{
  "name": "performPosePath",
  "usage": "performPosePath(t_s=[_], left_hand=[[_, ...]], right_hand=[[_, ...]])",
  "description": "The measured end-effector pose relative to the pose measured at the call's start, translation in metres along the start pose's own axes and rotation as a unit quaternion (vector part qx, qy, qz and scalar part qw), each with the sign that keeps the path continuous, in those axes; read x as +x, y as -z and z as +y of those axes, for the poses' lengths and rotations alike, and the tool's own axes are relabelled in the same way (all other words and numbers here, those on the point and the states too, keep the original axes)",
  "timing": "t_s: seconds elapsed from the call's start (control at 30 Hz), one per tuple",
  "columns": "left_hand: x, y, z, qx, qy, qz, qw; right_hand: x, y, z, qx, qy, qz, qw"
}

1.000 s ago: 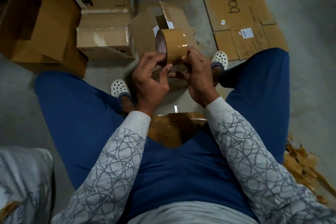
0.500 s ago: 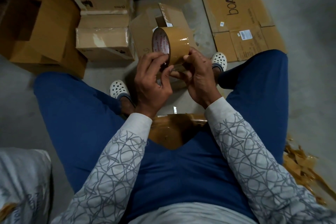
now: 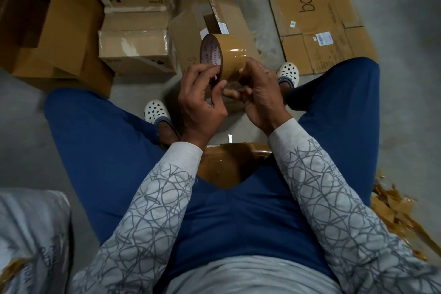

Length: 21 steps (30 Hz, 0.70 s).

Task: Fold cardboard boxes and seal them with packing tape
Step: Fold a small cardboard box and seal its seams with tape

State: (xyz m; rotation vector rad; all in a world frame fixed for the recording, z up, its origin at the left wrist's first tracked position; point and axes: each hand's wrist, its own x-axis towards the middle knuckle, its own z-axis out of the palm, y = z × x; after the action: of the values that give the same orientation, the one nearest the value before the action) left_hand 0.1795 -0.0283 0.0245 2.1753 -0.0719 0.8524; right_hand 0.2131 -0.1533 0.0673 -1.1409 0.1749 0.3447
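Currently no box in work: flattened carton [image 3: 317, 19] lies unfolded on floor [image 3: 401, 114], well apart from hands. Raised at centre, tape roll [image 3: 232, 52] has turned since a second ago, printed core face now leftward. Left hand [image 3: 200, 105] curls round near rim. Right hand [image 3: 262, 98] pinches lower edge, likely seeking tape end. Sealing not begun.

"boAt" on flattened cardboard sheet [image 3: 317, 19]; red print inside tape roll [image 3: 232, 55] core unreadable.

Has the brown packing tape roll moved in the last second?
No: the tape roll still overlaps the small open cardboard box; it only twisted, showing more printed core.
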Motion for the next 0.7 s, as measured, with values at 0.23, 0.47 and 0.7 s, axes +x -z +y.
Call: performPosePath(t_s=[0.23, 0.47, 0.7], left_hand=[[-0.0005, -0.0036, -0.0003, -0.018, 0.019, 0.004, 1.0], [0.0004, -0.0041, -0.0006, -0.044, 0.041, 0.015, 0.998], [-0.0004, -0.0031, -0.0017, -0.03, 0.029, 0.012, 0.999]], right_hand=[[0.0046, 0.0045, 0.0086, -0.015, -0.007, 0.002, 1.0], [-0.0019, 0.0059, 0.0023, 0.077, -0.019, -0.033, 0.996], [0.0039, 0.003, 0.0088, 0.072, -0.019, 0.008, 0.997]])
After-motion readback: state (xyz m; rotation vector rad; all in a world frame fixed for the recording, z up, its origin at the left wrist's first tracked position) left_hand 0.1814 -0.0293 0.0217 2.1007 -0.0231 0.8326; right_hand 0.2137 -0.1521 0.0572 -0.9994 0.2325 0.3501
